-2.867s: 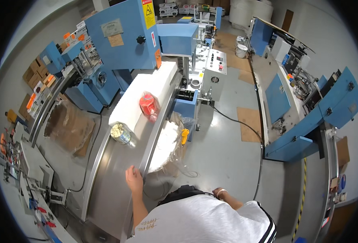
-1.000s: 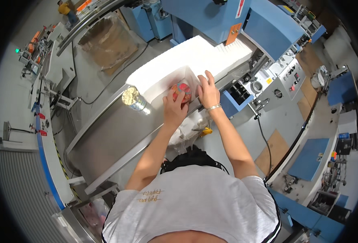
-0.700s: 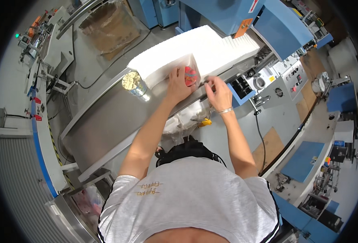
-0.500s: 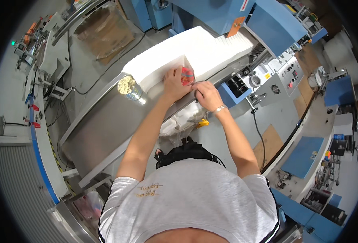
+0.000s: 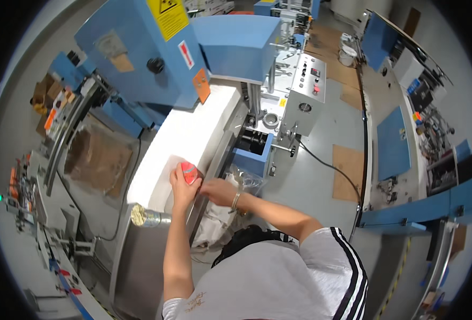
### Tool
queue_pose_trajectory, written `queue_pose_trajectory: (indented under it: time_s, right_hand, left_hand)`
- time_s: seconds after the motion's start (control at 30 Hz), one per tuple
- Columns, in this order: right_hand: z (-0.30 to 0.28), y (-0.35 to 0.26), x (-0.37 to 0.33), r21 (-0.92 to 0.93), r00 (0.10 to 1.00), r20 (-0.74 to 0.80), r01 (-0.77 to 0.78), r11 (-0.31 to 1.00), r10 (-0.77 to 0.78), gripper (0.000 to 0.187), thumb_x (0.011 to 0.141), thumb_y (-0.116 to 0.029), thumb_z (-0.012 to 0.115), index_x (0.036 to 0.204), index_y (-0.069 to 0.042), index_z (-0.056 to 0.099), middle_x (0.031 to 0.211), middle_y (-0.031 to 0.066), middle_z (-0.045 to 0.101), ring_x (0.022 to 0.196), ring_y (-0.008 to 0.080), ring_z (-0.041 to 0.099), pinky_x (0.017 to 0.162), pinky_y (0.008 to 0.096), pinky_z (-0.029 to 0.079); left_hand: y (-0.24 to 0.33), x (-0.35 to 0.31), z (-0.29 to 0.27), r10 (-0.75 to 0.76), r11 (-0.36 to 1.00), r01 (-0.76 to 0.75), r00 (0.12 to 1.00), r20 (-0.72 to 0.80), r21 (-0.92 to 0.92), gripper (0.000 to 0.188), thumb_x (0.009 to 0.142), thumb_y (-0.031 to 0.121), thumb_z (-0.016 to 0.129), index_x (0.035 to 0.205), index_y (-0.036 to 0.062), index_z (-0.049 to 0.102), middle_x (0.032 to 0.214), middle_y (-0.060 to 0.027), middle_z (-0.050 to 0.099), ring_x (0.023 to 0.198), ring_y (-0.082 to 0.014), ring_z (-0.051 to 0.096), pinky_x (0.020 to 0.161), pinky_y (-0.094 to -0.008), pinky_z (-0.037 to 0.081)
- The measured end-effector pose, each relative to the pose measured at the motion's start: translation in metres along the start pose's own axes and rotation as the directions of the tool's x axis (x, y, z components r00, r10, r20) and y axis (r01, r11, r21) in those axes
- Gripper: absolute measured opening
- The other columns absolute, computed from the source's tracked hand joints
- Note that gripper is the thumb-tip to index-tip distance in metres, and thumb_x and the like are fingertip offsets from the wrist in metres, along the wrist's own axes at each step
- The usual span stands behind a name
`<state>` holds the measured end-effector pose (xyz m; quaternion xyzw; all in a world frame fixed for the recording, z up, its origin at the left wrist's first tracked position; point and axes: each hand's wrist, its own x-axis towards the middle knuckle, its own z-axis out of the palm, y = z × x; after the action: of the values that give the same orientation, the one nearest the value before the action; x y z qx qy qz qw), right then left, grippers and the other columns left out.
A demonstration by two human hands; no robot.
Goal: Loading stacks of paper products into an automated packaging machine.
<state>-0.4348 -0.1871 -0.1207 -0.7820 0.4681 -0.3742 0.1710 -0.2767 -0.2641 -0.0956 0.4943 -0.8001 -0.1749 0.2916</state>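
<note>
A small red object with a pale blue stripe (image 5: 188,172) rests under the fingers of my left hand (image 5: 181,191), at the near end of a long white stack of sheet-like pieces (image 5: 188,128). My left fingers are curled round it; its exact kind does not show. Just to the right, my right hand (image 5: 219,192) is closed at the edge of the metal trough (image 5: 142,261). Whatever it pinches is hidden. A silver cylinder with a crumpled gold-coloured end (image 5: 149,217) lies beside the near left end of the stack.
A blue machine housing (image 5: 140,58) rises over the far end of the stack. A grey control panel (image 5: 306,80) and a blue box (image 5: 253,161) stand to the right. White bagged material (image 5: 214,226) sits below my right forearm. A cardboard sheet (image 5: 348,173) lies on the floor.
My view has turned right, bringing more of the blue machine in. My left hand stays at the red object, while my right hand stays close beside it, still closed.
</note>
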Motion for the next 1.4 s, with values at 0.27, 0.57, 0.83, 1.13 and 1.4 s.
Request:
queue_pose_trajectory:
  time_s: [0.27, 0.57, 0.83, 1.13, 1.4]
  right_hand:
    - [0.034, -0.035, -0.018, -0.132, 0.993, -0.034, 0.111, 0.985, -0.116, 0.015, 0.071, -0.010, 0.061, 0.086, -0.013, 0.059, 0.092, 0.0003, 0.059, 0.092, 0.0195, 0.055, 0.076, 0.0346, 0.043]
    - [0.065, -0.080, -0.009, -0.117, 0.994, 0.069, 0.094, 0.989, -0.086, 0.023, 0.077, -0.024, 0.065, 0.096, -0.012, 0.062, 0.100, 0.0059, 0.060, 0.103, 0.0238, 0.054, 0.088, 0.0392, 0.040]
    - [0.099, -0.123, -0.022, -0.166, 0.988, 0.071, 0.144, 0.976, -0.134, 0.028, 0.083, -0.038, 0.060, 0.091, -0.011, 0.063, 0.094, 0.0055, 0.060, 0.098, 0.0244, 0.054, 0.089, 0.0384, 0.038]
    - [0.123, -0.132, -0.026, -0.191, 0.989, -0.149, -0.007, 0.982, -0.022, 0.022, 0.082, -0.031, 0.062, 0.080, -0.009, 0.063, 0.087, 0.0065, 0.058, 0.097, 0.0254, 0.053, 0.098, 0.0404, 0.036]
    - [0.136, -0.135, -0.030, -0.201, 0.974, -0.225, -0.057, 0.978, 0.010, 0.014, 0.081, -0.023, 0.062, 0.083, -0.009, 0.061, 0.090, 0.0080, 0.055, 0.099, 0.0263, 0.052, 0.102, 0.0418, 0.034]
  left_hand:
    - [-0.002, -0.027, -0.028, 0.107, 0.983, -0.128, 0.982, -0.157, -0.132, 0.072, 0.074, 0.012, 0.071, 0.137, 0.0027, 0.036, 0.130, -0.0207, 0.039, 0.116, -0.0317, 0.044, 0.097, -0.0393, 0.039]
    - [-0.064, -0.178, -0.095, -0.327, 0.888, 0.265, 0.939, -0.109, -0.375, 0.017, 0.085, 0.006, 0.060, 0.099, -0.0028, 0.064, 0.084, -0.0059, 0.061, 0.073, -0.0130, 0.054, 0.067, -0.0274, 0.047]
    - [-0.089, -0.288, -0.141, -0.456, 0.888, 0.457, 0.863, -0.215, -0.051, 0.016, 0.085, 0.012, 0.058, 0.093, -0.0003, 0.065, 0.068, -0.0107, 0.061, 0.061, -0.0181, 0.057, 0.061, -0.0325, 0.047]
    - [-0.066, -0.284, -0.140, -0.442, 0.888, 0.460, 0.864, -0.241, 0.022, 0.033, 0.090, 0.030, 0.052, 0.091, -0.0011, 0.064, 0.077, -0.0205, 0.064, 0.070, -0.0359, 0.061, 0.066, -0.0415, 0.046]
    - [-0.056, -0.286, -0.137, -0.436, 0.865, 0.480, 0.863, -0.254, 0.147, 0.033, 0.091, 0.033, 0.048, 0.083, 0.0036, 0.062, 0.076, -0.0214, 0.062, 0.074, -0.0438, 0.058, 0.063, -0.0511, 0.043]
